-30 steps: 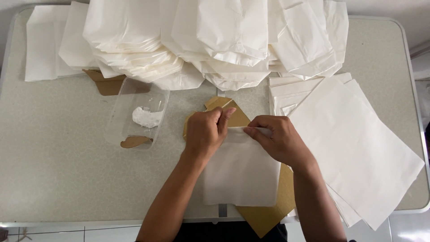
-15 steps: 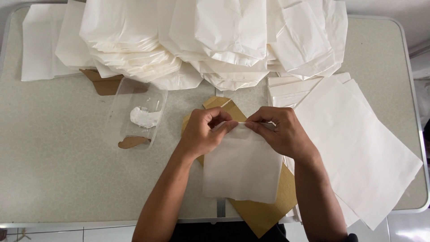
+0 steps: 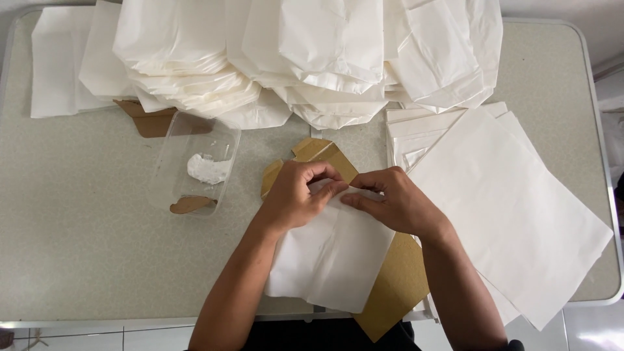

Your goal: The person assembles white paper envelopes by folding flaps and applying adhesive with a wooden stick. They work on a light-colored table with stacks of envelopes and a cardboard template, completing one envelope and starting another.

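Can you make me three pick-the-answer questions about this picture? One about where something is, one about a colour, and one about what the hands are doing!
1. Where is the clear plastic tub?
A. beside the left hand
B. under the flat sheets
C. on the floor

2. What colour is the board under the folded paper?
A. blue
B. brown
C. black

3. What are the left hand and right hand doing?
A. resting apart on the table
B. holding scissors
C. pressing the paper's top edge together

Answers: 1 A, the tub sits on the table on that hand's side. 2 B, its brown corners stick out. 3 C, fingertips of both meet on the top edge.
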